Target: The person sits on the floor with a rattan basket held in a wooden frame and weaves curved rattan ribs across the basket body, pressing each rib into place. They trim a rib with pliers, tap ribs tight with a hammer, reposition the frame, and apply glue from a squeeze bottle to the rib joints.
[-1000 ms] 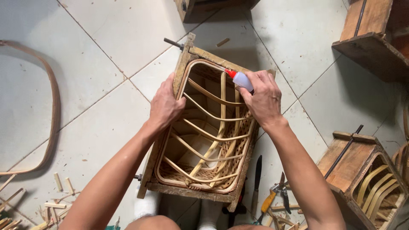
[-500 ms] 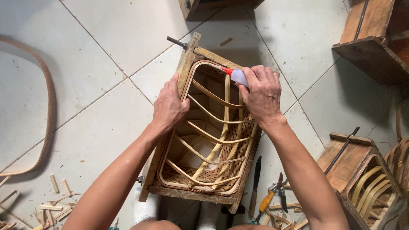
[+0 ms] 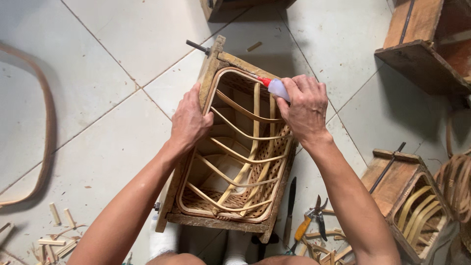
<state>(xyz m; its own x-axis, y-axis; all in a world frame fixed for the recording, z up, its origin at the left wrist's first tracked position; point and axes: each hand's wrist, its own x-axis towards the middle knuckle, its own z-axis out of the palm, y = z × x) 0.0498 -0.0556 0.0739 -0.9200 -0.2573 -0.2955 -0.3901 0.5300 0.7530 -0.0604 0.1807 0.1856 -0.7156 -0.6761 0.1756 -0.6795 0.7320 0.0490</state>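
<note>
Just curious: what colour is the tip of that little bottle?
Red, on a whitish squeeze bottle in the right hand; head view.

head view | steep downward, close | over hands, tiled floor (image 3: pixel 122 59)

Pale tiled floor (image 3: pixel 122 44), wooden frame mould (image 3: pixel 216 64), knife (image 3: pixel 291 201), pliers (image 3: pixel 311 221), bamboo offcuts (image 3: pixel 54 235), bent cane strip (image 3: pixel 46 127)

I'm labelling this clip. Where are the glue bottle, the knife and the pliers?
glue bottle (image 3: pixel 276 88), head view, on its pale body beside the red tip.
knife (image 3: pixel 291 195), head view, mid-blade on the floor.
pliers (image 3: pixel 305 226), head view, on the orange handle.
</note>
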